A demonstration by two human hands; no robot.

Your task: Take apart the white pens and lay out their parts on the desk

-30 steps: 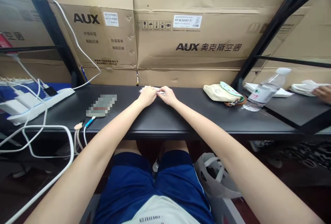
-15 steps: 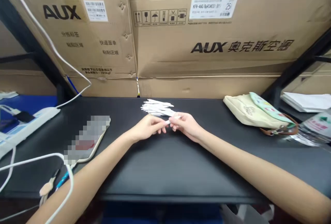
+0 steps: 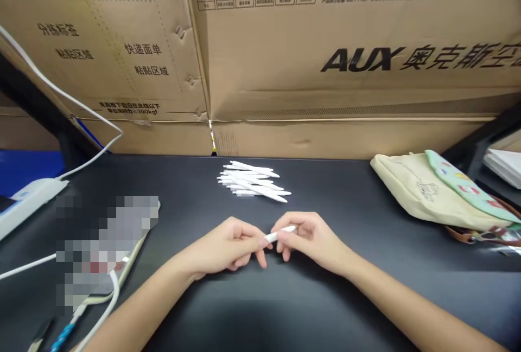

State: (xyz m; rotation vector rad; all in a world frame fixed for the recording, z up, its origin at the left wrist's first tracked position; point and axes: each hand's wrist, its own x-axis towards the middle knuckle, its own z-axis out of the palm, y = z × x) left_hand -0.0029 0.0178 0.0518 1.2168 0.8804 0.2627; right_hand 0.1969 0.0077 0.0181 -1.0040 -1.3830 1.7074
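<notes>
A slim white pen is held between my two hands, low above the black tabletop. My left hand pinches its left end between thumb and fingers, hiding that end. Closed on the right part is my right hand, with the pale tip showing past the thumb. Behind them, a loose pile of similar white pens lies on the table, several of them crossing one another.
A phone with a cable plugged in lies at left, near a white power strip. On the right rests a cream pouch with a green flap. Large cardboard boxes stand along the back edge of the black table.
The view has shifted closer. Both hands have drawn back from the pen pile toward me, keeping the white pen between them, and more of it now shows.
</notes>
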